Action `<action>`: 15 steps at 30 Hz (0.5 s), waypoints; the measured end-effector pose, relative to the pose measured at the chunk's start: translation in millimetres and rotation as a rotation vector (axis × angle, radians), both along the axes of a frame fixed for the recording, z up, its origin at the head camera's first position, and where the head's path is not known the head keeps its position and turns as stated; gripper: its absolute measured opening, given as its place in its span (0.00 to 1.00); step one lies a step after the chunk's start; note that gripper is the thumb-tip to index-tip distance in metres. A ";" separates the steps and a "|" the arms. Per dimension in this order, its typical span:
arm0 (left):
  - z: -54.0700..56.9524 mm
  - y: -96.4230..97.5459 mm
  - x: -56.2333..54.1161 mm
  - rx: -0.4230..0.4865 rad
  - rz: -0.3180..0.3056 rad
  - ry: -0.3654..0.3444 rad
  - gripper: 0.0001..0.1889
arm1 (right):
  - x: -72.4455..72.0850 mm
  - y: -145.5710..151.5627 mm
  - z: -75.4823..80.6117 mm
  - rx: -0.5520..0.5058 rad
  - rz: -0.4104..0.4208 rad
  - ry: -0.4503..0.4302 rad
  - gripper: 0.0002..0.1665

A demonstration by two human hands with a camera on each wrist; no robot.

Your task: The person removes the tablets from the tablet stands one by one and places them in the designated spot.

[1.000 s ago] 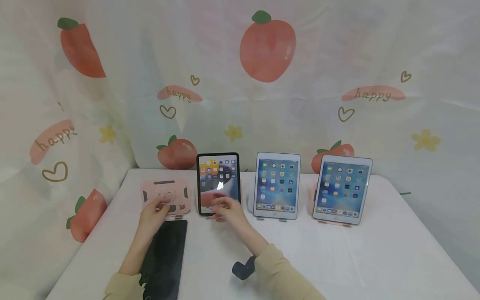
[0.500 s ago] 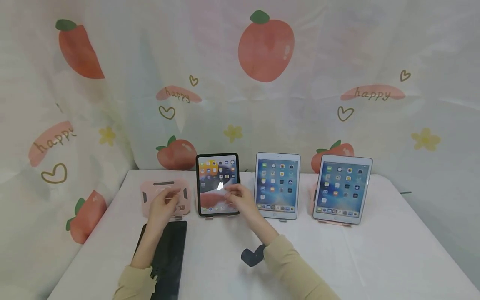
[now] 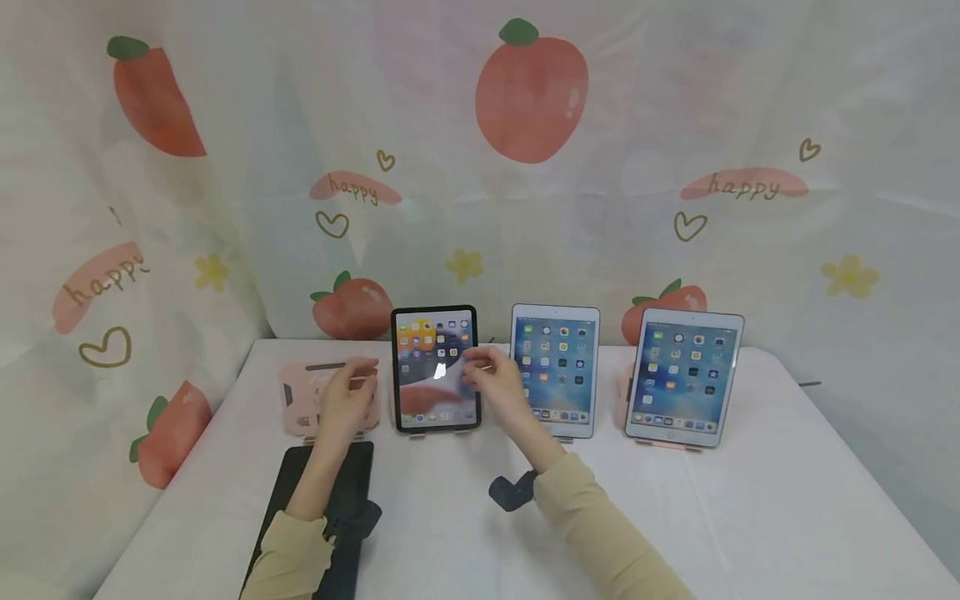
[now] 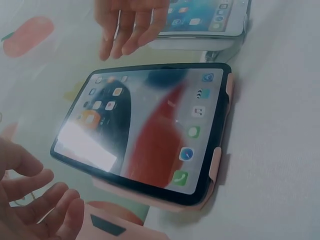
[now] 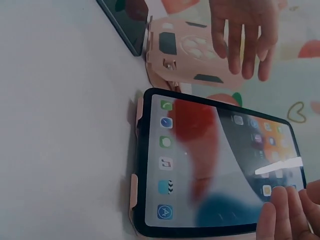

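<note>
A black-framed tablet point(image 3: 437, 371) with its screen lit stands tilted back on a pink tablet stand point(image 5: 134, 192). My left hand point(image 3: 347, 404) is just left of it, in front of another pink stand point(image 3: 294, 392) that carries no tablet. My right hand point(image 3: 501, 385) is at the tablet's right edge, partly in front of a white tablet point(image 3: 562, 358). Both hands have loosely extended fingers and hold nothing, as the left wrist view also shows. In that view a gap shows between the left fingers point(image 4: 50, 210) and the tablet. Contact on the right side is unclear.
Another white tablet point(image 3: 684, 375) leans on a stand at the right. A dark-screened tablet point(image 3: 281, 492) lies flat at the table's left front, partly under my left forearm. A patterned cloth point(image 3: 585, 242) hangs behind the white table point(image 3: 637, 517).
Both hands have moved up and to the right. The right hand has left the black-framed tablet's lower edge for its upper right side. The tablets look unmoved.
</note>
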State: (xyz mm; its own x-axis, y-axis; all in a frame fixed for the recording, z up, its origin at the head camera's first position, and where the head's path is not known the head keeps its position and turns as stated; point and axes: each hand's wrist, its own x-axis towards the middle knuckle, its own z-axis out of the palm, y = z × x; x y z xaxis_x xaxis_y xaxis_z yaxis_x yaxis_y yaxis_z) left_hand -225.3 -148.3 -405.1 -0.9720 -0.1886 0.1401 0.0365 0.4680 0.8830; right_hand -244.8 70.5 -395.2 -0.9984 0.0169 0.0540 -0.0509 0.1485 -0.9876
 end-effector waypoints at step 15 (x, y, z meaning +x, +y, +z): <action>-3.6 16.4 -15.8 0.040 0.007 0.113 0.17 | -18.5 14.5 12.0 0.131 -0.058 0.080 0.20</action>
State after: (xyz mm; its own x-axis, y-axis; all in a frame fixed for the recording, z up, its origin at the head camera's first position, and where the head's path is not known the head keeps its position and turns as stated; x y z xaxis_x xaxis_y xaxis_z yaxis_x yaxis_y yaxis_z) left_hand -241.1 -131.8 -408.7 -0.9491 -0.2034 0.2406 0.1333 0.4328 0.8916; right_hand -263.4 85.0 -383.3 -0.9884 0.0616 0.1387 -0.1163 0.2804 -0.9528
